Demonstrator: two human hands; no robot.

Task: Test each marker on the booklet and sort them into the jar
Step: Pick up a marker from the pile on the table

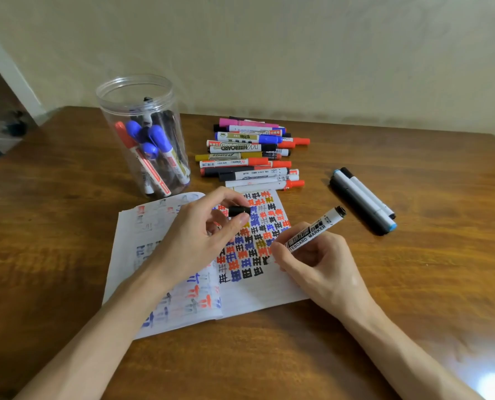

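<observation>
Gripping a black-and-white whiteboard marker point(315, 229) in the right hand point(318, 264), fingers and thumb curled round its lower barrel, writing end down toward the right page of the open booklet point(255, 293), tip hidden behind the fingers, butt end slanting up toward two o'clock. Pinching the black cap point(239, 211) between thumb and fingertips of the left hand point(197, 232), above the same page, at about ten o'clock from the marker.

Lying flat near the table's middle, the booklet: right page crowded with rows of blocky characters in black, blue, red and ochre, left page bearing fainter blue and red strokes. Standing at eleven o'clock from it, just beyond its top corner, a clear lidless plastic jar point(142, 90) holding blue-capped, red-capped and black markers on end. Heaped at twelve to one o'clock, a pile of markers point(252, 154) lying crosswise. Resting at two o'clock, well apart from the pile, three thick grey and black markers point(361, 200) side by side.

Beneath it all, a brown wooden table point(67, 226) with strong grain; behind, a plain cream wall point(269, 53), white trim at far left.

Printed on the held barrel, "ITEBOARD MARKER", first letters covered; on one pile marker, "WHITEBOARD" upside down; on a yellow one, "MARKER".
</observation>
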